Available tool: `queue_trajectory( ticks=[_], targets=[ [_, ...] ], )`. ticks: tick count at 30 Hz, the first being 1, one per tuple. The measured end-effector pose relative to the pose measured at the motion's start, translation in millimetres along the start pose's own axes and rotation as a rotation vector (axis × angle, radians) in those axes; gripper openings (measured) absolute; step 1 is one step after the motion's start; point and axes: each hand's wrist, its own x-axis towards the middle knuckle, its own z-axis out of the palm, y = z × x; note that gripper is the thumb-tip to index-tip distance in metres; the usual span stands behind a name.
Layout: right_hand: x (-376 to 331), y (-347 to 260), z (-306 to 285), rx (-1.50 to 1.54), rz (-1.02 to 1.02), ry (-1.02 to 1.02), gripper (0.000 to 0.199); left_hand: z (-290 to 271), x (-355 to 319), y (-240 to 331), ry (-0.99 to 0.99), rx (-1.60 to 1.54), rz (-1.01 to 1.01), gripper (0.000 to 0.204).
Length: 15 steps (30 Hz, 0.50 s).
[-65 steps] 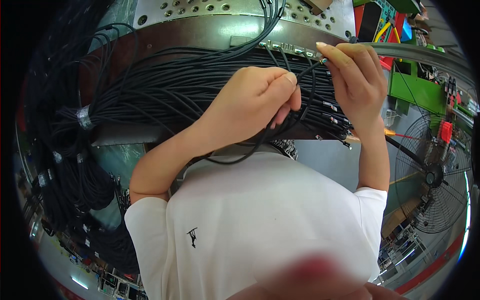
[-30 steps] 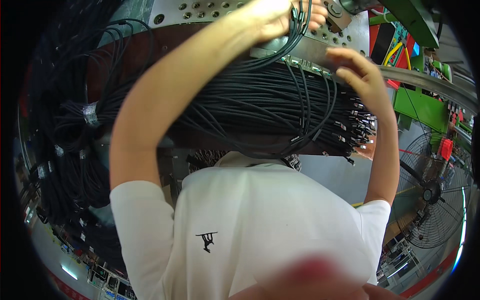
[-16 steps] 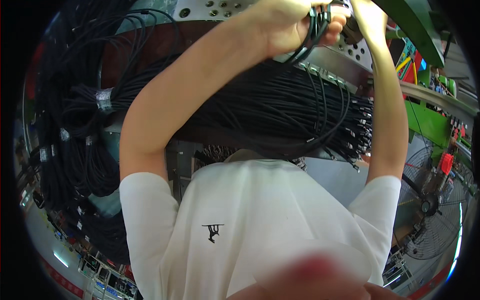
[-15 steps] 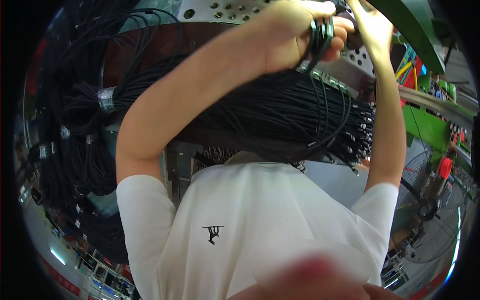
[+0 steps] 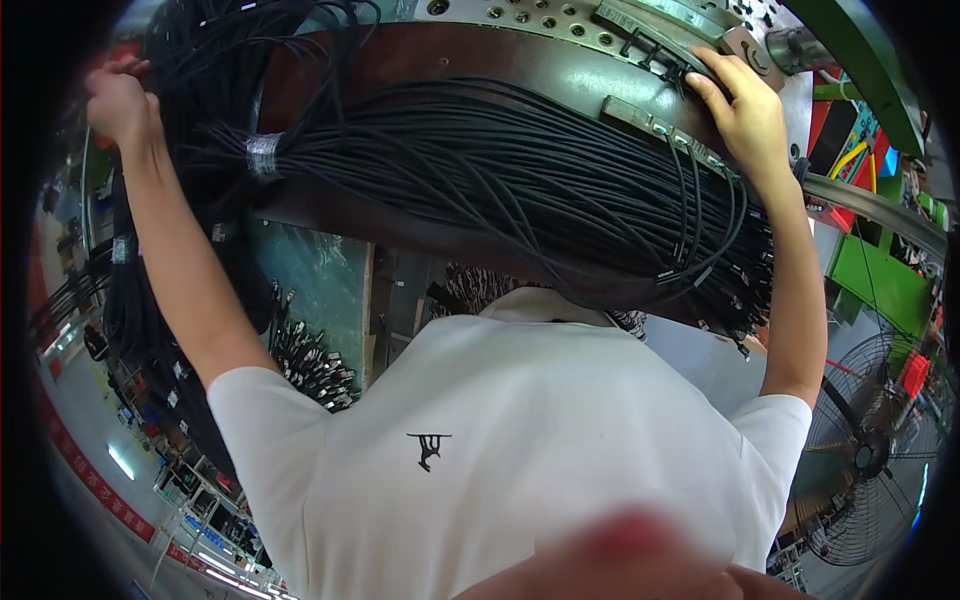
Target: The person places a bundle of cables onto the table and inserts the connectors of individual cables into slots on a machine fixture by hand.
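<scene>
My left hand is out at the far left, beside a hanging mass of black cables. Its fingers are curled in; whatever they hold, if anything, cannot be made out. At the upper right, my right hand has thumb and fingers closed round the end of a black strip-like part with small loops, which lies by a metal mould block. A thick bundle of black cables spans the dark red-brown bench top, bound with clear tape at its left. Several cables pass by a narrow metal fixture.
A green curved machine frame and a metal cylinder stand at the upper right. A caged fan is at the lower right. More cable ends lie low at left, by a green surface.
My left hand has swung from the upper middle to the far left, and the black looped pieces it held no longer show there. My right hand has come down onto the black strip.
</scene>
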Motion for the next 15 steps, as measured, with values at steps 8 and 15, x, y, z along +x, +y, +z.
queue_trajectory(
  ticks=[8,15],
  targets=[
    [-62.7,-39.0,-13.7,0.244,0.161,-0.121,0.022,36.2,-61.0,35.7,-0.5,0.686,0.528,0.068],
    [-27.6,-47.1,-21.1,0.323,0.095,0.002,0.018,101.7,-319.5,101.9,-1.839,-0.152,-0.586,0.05]
  ],
)
